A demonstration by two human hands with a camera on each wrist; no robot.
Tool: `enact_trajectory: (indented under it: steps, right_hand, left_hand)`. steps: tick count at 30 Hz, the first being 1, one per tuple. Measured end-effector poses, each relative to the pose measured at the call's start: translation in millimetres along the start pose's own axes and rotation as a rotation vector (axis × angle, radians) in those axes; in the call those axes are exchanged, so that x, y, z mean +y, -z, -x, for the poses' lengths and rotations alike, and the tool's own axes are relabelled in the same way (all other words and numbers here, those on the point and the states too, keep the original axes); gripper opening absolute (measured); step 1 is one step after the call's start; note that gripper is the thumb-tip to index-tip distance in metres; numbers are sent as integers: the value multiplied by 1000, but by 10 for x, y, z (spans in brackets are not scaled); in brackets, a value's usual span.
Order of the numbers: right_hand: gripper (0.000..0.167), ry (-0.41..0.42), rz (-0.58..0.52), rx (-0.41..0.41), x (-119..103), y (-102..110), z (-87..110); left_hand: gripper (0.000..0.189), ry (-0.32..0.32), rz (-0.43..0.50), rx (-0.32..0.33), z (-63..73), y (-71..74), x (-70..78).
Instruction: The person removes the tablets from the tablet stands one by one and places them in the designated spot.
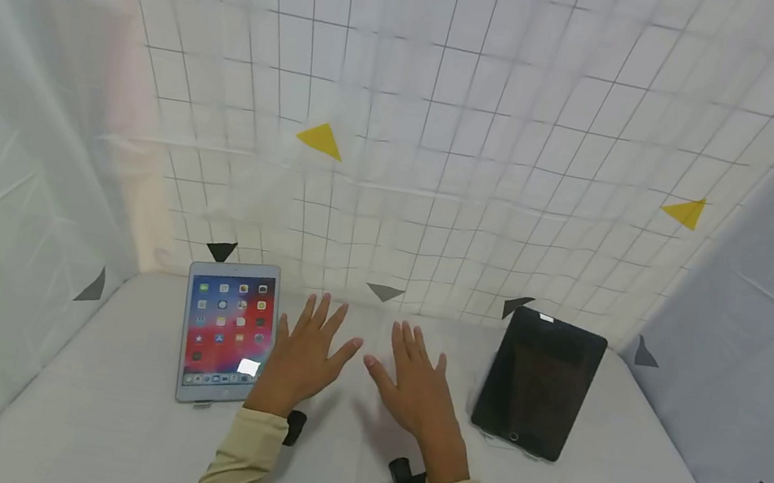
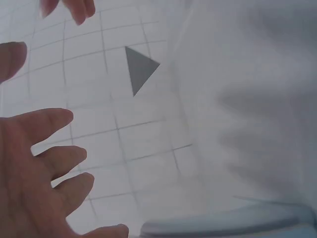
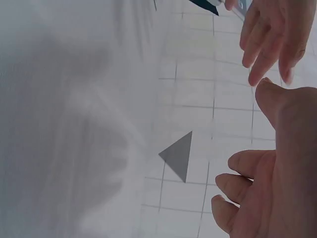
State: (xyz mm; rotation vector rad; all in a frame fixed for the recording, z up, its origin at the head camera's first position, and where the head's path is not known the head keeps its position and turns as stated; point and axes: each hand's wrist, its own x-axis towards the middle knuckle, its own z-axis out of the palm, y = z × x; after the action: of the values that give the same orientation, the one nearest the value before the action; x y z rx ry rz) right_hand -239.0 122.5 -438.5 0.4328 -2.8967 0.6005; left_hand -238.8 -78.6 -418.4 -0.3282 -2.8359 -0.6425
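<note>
Both hands hover palm down over the middle of the white table, fingers spread, holding nothing. My left hand is nearest to a white-framed tablet, whose lit screen shows rows of app icons on a red and blue background; the hand overlaps its right edge in the head view. To the right, my right hand is apart from a dark-screened black tablet that leans to the right. In the left wrist view the left fingers reach out straight. The right fingers look relaxed in the right wrist view.
The white table is enclosed by white sheeting, with a gridded back wall and side walls. Black, grey and yellow triangle markers dot the walls. Each wrist carries a small black camera mount. Clear stands show beneath both tablets.
</note>
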Motion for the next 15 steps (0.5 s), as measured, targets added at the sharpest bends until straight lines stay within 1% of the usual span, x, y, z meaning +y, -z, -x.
enact_trajectory:
  steps: [5,8,10,12,15]
  right_hand:
    - [84,37,-11,11,-121,11,-2]
    - [83,64,-16,12,-188,-10,-4]
    - [82,85,-19,7,-237,-31,-3]
    - [81,116,-27,4,-287,-59,-1]
    - [77,165,-47,2,-372,-97,14]
  left_hand:
    - [75,22,2,29,24,150,-76]
    - [74,44,32,43,48,258,-158]
    - [73,63,43,63,68,362,-249]
    - [71,93,59,86,96,491,-372]
    - [68,164,79,120,162,694,-592]
